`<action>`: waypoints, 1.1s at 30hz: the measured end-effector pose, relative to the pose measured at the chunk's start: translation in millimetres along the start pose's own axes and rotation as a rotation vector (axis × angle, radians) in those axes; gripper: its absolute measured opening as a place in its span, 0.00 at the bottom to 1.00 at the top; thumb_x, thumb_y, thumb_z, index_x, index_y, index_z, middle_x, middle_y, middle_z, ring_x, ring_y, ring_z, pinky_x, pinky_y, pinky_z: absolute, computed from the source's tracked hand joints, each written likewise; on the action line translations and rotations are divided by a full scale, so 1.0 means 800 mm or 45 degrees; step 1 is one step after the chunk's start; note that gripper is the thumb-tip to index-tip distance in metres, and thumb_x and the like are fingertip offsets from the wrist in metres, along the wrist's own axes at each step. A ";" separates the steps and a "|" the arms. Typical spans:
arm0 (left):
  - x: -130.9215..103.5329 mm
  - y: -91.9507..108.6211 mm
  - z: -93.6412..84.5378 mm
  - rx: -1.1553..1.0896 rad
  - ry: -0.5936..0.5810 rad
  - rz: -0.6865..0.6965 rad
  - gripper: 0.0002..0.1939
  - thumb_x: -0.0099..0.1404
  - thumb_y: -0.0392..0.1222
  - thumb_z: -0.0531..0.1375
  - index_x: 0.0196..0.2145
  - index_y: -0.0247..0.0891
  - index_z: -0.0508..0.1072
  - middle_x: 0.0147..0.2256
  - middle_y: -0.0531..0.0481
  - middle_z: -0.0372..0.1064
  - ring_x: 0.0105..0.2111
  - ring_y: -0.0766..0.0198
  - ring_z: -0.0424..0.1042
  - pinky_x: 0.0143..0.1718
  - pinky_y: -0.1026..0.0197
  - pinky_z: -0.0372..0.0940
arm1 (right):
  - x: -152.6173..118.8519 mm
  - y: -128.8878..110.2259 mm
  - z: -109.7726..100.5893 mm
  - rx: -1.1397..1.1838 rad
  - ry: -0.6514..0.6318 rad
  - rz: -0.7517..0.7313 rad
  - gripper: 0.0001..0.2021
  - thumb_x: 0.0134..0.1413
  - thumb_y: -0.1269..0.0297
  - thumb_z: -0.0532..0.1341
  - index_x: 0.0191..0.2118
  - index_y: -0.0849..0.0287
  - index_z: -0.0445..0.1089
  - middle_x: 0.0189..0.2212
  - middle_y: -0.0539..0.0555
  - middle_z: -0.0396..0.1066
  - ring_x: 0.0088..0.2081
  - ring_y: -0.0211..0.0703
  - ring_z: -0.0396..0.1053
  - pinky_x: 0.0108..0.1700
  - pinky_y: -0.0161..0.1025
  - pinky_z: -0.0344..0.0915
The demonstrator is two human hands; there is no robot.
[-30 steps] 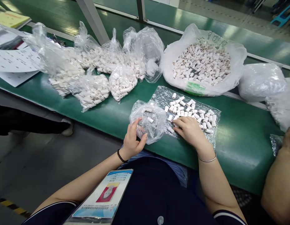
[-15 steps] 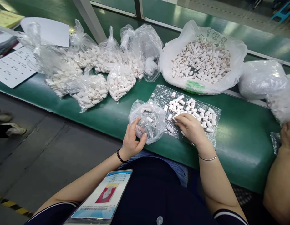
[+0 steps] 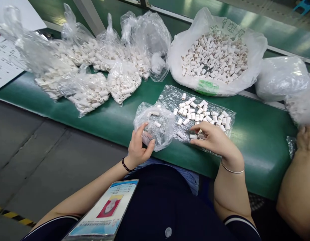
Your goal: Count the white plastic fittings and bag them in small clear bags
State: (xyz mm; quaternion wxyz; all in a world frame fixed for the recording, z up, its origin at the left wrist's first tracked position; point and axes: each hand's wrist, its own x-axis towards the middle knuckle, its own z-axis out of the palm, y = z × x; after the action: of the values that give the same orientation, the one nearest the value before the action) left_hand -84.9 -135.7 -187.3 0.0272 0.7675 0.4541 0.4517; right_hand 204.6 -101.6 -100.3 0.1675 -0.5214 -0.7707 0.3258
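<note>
My left hand (image 3: 139, 143) is at the near left rim of a clear plastic bag (image 3: 167, 137). Its thumb and index finger are spread over the rim, and other fingers show faintly through the film, so it holds the bag. A few short white plastic tube pieces (image 3: 157, 124) lie in this bag. To the right, my right hand (image 3: 212, 137) has thumb and fingers apart, around a couple of white tube pieces (image 3: 193, 136) on a flat clear plastic sheet (image 3: 167, 94). Several more loose tube pieces (image 3: 192, 116) are spread over that sheet.
A large white bag (image 3: 177, 72) full of tube pieces stands open behind the sheet. Several clear bags of tube pieces (image 3: 124, 85) sit at the left by printed paper (image 3: 5, 63). Stuffed bags (image 3: 282, 78) and another person's arm (image 3: 300, 180) are at the right on the green table (image 3: 255, 144).
My right hand has opened from a pinch and shifted slightly right and nearer to me. My left hand stays at the bag's rim. The camera view has shifted a little.
</note>
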 end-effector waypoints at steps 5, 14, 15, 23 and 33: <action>0.000 0.000 0.001 -0.043 -0.012 -0.001 0.36 0.67 0.39 0.57 0.68 0.39 0.46 0.55 0.35 0.64 0.30 0.63 0.73 0.44 0.51 0.69 | -0.002 -0.002 0.005 -0.481 -0.180 0.029 0.16 0.54 0.65 0.65 0.50 0.52 0.70 0.46 0.52 0.72 0.42 0.46 0.72 0.32 0.38 0.62; -0.001 0.000 0.002 -0.022 -0.042 -0.010 0.36 0.67 0.40 0.57 0.68 0.41 0.46 0.54 0.35 0.64 0.29 0.63 0.74 0.41 0.52 0.69 | 0.011 0.000 0.020 -0.605 -0.078 0.059 0.08 0.64 0.65 0.57 0.43 0.56 0.73 0.42 0.54 0.72 0.39 0.45 0.72 0.30 0.37 0.59; -0.002 0.000 0.002 -0.025 -0.042 -0.011 0.36 0.67 0.40 0.57 0.68 0.41 0.46 0.54 0.35 0.63 0.29 0.63 0.74 0.41 0.52 0.69 | 0.011 -0.001 0.020 -0.603 -0.060 0.056 0.08 0.64 0.65 0.57 0.43 0.56 0.73 0.42 0.55 0.72 0.39 0.45 0.72 0.30 0.37 0.60; -0.002 0.000 0.003 -0.017 -0.014 0.004 0.35 0.67 0.40 0.57 0.67 0.40 0.47 0.54 0.35 0.64 0.30 0.62 0.74 0.44 0.50 0.68 | 0.013 -0.020 0.042 -0.546 -0.033 -0.222 0.18 0.59 0.56 0.63 0.53 0.53 0.68 0.52 0.57 0.68 0.45 0.46 0.70 0.28 0.36 0.59; -0.008 -0.003 0.003 -0.171 0.093 -0.125 0.34 0.68 0.41 0.56 0.67 0.42 0.47 0.54 0.37 0.62 0.30 0.66 0.73 0.41 0.53 0.71 | 0.021 -0.018 0.058 -0.611 0.042 -0.160 0.09 0.64 0.63 0.56 0.43 0.57 0.73 0.49 0.57 0.70 0.39 0.44 0.70 0.24 0.36 0.53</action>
State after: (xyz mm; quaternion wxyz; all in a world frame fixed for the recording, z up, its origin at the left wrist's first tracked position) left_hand -85.8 -138.1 -193.9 0.0840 0.7237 0.4606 0.5070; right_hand 160.2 -104.6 -126.2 0.0713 -0.5025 -0.8540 0.1140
